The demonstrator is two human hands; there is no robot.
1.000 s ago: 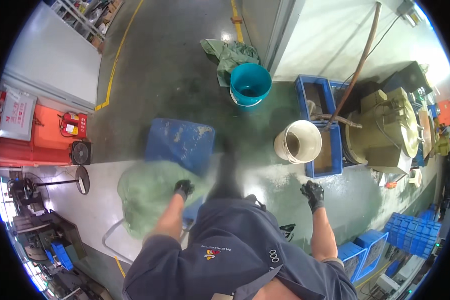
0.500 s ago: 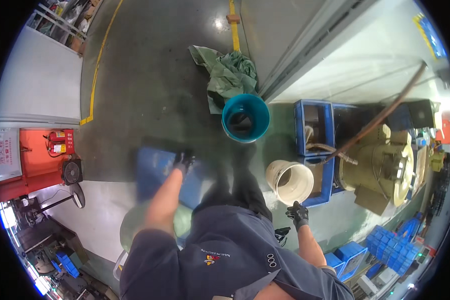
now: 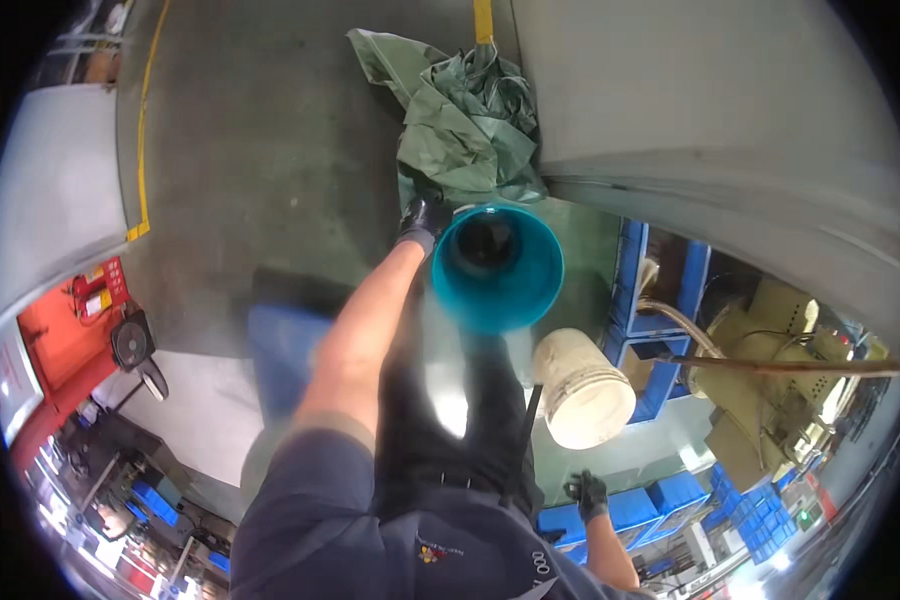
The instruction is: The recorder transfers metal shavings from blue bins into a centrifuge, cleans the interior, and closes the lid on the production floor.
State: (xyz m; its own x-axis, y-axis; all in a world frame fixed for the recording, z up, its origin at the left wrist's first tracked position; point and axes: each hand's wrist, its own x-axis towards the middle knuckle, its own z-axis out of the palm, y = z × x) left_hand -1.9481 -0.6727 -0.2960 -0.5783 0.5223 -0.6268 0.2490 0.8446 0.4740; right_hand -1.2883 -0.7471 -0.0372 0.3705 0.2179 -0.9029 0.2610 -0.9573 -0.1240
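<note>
While the person leans forward over the floor [image 3: 270, 150], the left hand [image 3: 422, 218], in a dark glove, reaches out to the rim of a teal bucket [image 3: 500, 270] and appears to touch or grip its near-left edge; the fingers are partly hidden, so whether they are closed on the rim cannot be told. The right hand [image 3: 588, 493], also gloved, hangs low beside the body, holding nothing, fingers loosely curled. The teal bucket stands upright on the grey-green floor just in front of the person's legs, its dark inside open to the camera, touching or just beside a crumpled green tarp [image 3: 465, 120] behind it. Judged from this, the step in hand is taking hold of the bucket; the next move calls for a firm grip on the rim or the handle before lifting, since the bucket sits close against the cloth. A white bucket [image 3: 582, 392] lies tilted just right of the legs, near a blue crate [image 3: 660, 300] with hoses in it. More blue crates [image 3: 670, 500] sit stacked lower right. A blurred blue box [image 3: 285, 350] is at left. As for signs, a red cabinet [image 3: 60, 330] at the far left carries small white and yellow rectangular labels, and a yellow line [image 3: 142, 150] runs along the floor edge; a short yellow strip [image 3: 483, 20] marks the top.
</note>
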